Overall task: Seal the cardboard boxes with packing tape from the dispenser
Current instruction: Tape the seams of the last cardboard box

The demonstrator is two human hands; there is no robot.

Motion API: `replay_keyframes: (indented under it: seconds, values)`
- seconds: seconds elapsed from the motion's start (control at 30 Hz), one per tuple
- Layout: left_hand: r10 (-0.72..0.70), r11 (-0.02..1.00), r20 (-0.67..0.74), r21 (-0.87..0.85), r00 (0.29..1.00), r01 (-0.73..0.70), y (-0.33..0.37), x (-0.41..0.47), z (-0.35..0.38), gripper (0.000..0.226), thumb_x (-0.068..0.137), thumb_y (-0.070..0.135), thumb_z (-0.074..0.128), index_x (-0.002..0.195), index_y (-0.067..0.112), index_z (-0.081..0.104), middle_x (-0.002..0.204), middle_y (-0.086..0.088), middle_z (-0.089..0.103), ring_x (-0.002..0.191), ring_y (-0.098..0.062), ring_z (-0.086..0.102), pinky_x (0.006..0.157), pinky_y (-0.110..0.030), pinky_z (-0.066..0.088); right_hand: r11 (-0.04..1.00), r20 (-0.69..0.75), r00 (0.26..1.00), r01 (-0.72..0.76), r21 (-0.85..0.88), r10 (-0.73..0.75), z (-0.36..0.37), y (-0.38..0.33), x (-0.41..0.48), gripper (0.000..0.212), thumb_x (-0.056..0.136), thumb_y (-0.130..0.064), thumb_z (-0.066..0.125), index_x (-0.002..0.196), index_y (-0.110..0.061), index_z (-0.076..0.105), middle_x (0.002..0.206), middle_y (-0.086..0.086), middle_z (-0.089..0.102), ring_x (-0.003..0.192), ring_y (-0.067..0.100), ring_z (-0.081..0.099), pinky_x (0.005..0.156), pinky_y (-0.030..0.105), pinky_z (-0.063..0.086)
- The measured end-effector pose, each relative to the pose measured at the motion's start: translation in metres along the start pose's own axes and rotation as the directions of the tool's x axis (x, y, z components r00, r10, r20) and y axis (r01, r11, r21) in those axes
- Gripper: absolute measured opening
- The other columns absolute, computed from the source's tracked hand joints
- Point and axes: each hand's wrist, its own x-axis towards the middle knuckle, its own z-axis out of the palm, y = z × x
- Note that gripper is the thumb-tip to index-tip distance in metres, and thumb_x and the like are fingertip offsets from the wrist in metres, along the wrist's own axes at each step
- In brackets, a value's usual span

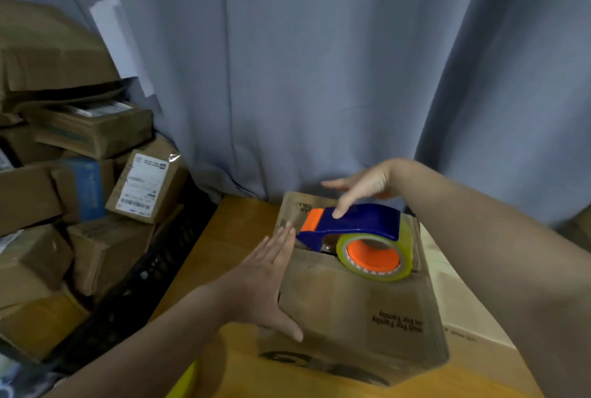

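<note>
1. While the tape dispenser (351, 222) sits on top of the brown box (351, 311), neither hand grips it. The right hand (364, 186) hovers just above the blue handle with its fingers straight, one fingertip touching the handle top, curled round nothing.
2. Left hand (265, 273) is flat, fingers straight and together, palm against the box's left side wall. It holds nothing and only braces the box.
3. Key relation: the dispenser lies directly under the right hand and just right of the left fingertips. Its long axis runs from the orange blade end, next to the left fingertips, to the tape roll (374, 257) below the right forearm. The right hand is nearer the handle, and I judge it must drop and wrap round it from above.
4. The flap seam runs under the roll, roughly along that same axis. The flaps look closed. Whether any tape is on the seam is too blurry to tell.
5. Around:
   - A pale box (447, 285) sits against the brown one, under the right forearm.
   - The wooden table (224, 238) lies under both boxes.
   - A grey curtain (319, 62) hangs beyond the right hand.
   - A pile of boxes (80, 174) and a black crate (144, 285) sit well to the left of the left hand.
6. Nothing lies between the right hand and the handle. The left fingertips sit close to the blade end, so they may crowd the start of a pull.
</note>
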Motion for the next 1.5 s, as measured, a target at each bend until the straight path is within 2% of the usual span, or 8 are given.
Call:
replay_keyframes:
  seconds: [0.17,0.4,0.63,0.83,0.97,1.1,1.3,1.5]
  values:
    - [-0.025,0.997,0.026,0.068,0.999,0.023,0.006,0.0,-0.008,0.139,0.047,0.087,0.047,0.12,0.02,-0.05,0.123,0.017,-0.057,0.123,0.001,-0.048,0.103,-0.018,-0.027,0.987,0.149,0.984,0.072,0.144,-0.094,-0.001,0.012,0.01,0.089,0.083,-0.04,0.069,0.151,-0.04,0.011,0.146,0.003,0.038,0.102,0.018,0.064,0.073,0.029,0.057]
    - [-0.051,0.996,0.005,0.074,0.999,0.051,0.009,0.009,-0.005,0.14,0.04,0.096,0.034,0.118,0.02,-0.055,0.128,0.016,-0.056,0.127,0.001,-0.045,0.107,-0.018,-0.026,0.939,0.08,0.973,0.187,0.29,-0.218,0.009,0.03,0.007,0.058,0.089,-0.03,0.063,0.14,-0.039,0.038,0.115,0.0,0.063,0.076,0.012,0.07,0.056,0.023,0.054]
    - [-0.093,0.995,0.073,0.049,0.993,0.089,0.007,0.014,-0.008,0.142,0.035,0.096,0.036,0.118,0.024,-0.053,0.137,0.015,-0.044,0.122,0.002,-0.047,0.105,-0.017,-0.024,0.922,0.079,0.964,0.215,0.321,-0.252,0.007,0.033,0.009,0.061,0.085,-0.028,0.064,0.14,-0.037,0.038,0.121,0.001,0.06,0.088,0.016,0.069,0.06,0.023,0.055]
    - [-0.103,0.99,0.136,0.109,0.985,0.089,0.01,0.016,-0.012,0.135,0.038,0.093,0.036,0.124,0.025,-0.042,0.127,0.018,-0.05,0.114,0.003,-0.052,0.097,-0.015,-0.03,0.969,0.053,0.975,0.209,0.135,-0.217,0.007,0.019,-0.01,0.057,0.092,-0.033,0.059,0.144,-0.038,0.035,0.118,-0.004,0.06,0.092,0.014,0.068,0.063,0.02,0.054]
    - [-0.128,0.983,0.164,0.15,0.978,0.104,0.009,0.018,-0.011,0.142,0.049,0.09,0.049,0.143,0.019,-0.03,0.144,0.008,-0.042,0.134,-0.01,-0.038,0.109,-0.027,-0.022,0.91,-0.146,0.953,0.198,-0.365,-0.265,0.025,-0.016,-0.036,0.033,0.096,-0.032,0.052,0.129,-0.032,0.058,0.115,-0.004,0.064,0.083,0.009,0.061,0.066,0.018,0.05]
    - [-0.148,0.981,0.178,0.154,0.973,0.121,0.01,0.016,-0.013,0.141,0.055,0.084,0.058,0.146,0.016,-0.025,0.145,0.005,-0.042,0.133,-0.011,-0.037,0.109,-0.027,-0.021,0.774,-0.281,0.922,0.031,-0.632,-0.267,0.063,-0.024,-0.042,0.061,0.078,-0.062,0.064,0.129,-0.03,0.054,0.115,-0.005,0.061,0.1,0.019,0.058,0.075,0.029,0.046]
    - [-0.148,0.979,0.201,0.165,0.968,0.116,0.012,0.016,-0.015,0.144,0.045,0.091,0.048,0.139,0.021,-0.036,0.146,0.007,-0.041,0.131,-0.008,-0.036,0.108,-0.026,-0.021,0.72,-0.349,0.837,0.073,-0.69,-0.42,0.063,0.01,-0.062,0.064,0.083,-0.045,0.068,0.14,-0.048,0.038,0.104,-0.004,0.047,0.104,0.021,0.052,0.07,0.025,0.033]
    - [-0.14,0.98,0.232,0.171,0.963,0.101,0.007,0.018,-0.014,0.149,0.036,0.098,0.038,0.142,0.021,-0.034,0.137,0.012,-0.046,0.129,-0.006,-0.037,0.108,-0.028,-0.021,0.751,-0.365,0.882,-0.02,-0.66,-0.297,0.052,0.063,-0.093,0.06,0.082,-0.043,0.068,0.135,-0.055,0.042,0.097,-0.012,0.048,0.095,0.016,0.053,0.077,0.032,0.047]
